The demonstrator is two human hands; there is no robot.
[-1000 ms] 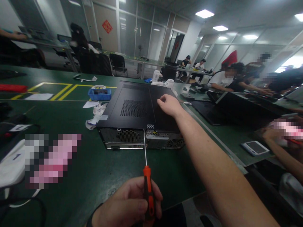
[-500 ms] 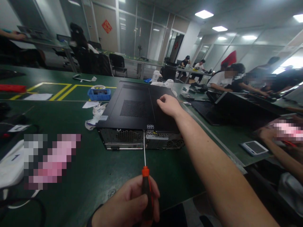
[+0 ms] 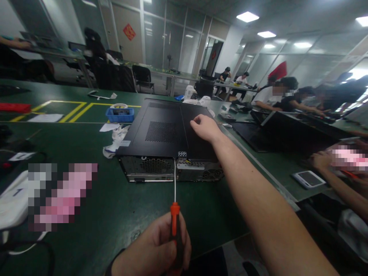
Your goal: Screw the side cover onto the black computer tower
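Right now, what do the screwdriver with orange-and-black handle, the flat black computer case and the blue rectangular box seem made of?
Screwdriver: shaft looks like polished steel, from its gleam; handle probably plastic or rubber, from its two colours. Computer case: likely painted sheet metal, satin black, from its soft sheen and perforations. Blue box: probably plastic, from its even colour; gloss unclear.

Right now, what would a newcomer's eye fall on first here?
First, the black metal computer case at picture centre, the right hand on its top. Below, the left hand grips an orange-and-black screwdriver pointing at the case's near side. Left of the case stands a small blue plastic box on the green table.
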